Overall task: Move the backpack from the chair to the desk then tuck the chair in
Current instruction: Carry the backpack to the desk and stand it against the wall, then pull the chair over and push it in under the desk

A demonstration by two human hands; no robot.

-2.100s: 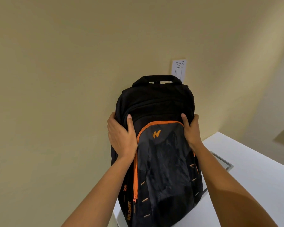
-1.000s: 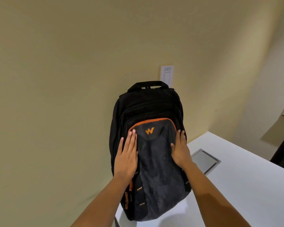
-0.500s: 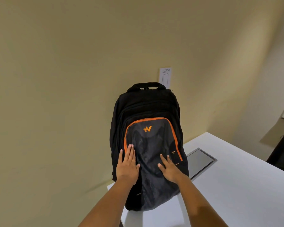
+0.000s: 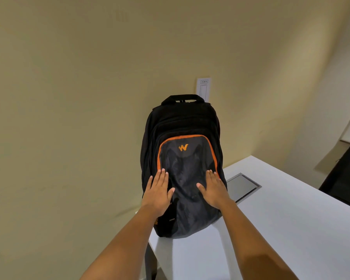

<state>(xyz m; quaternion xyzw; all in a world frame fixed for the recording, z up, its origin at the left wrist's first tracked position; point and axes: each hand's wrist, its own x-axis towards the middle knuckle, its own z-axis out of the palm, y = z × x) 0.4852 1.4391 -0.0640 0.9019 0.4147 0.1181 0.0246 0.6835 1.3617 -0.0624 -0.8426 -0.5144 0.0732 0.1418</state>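
A black and grey backpack (image 4: 187,158) with orange trim stands upright at the far left corner of the white desk (image 4: 271,229), leaning against the beige wall. My left hand (image 4: 159,191) lies flat on the lower left of its front pocket, fingers spread. On the lower right of the same pocket rests my right hand (image 4: 212,188), also flat and open. Neither hand grips the bag. A dark chair (image 4: 346,178) shows partly at the right edge, beyond the desk.
A grey cable hatch (image 4: 241,185) is set into the desk just right of the backpack. A white wall plate (image 4: 203,88) sits on the wall above the bag. The desk's left edge drops off beside the bag.
My hands slid from gripping the bag's upper sides down to lying flat on its lower front. The backpack settled onto the desk against the wall.
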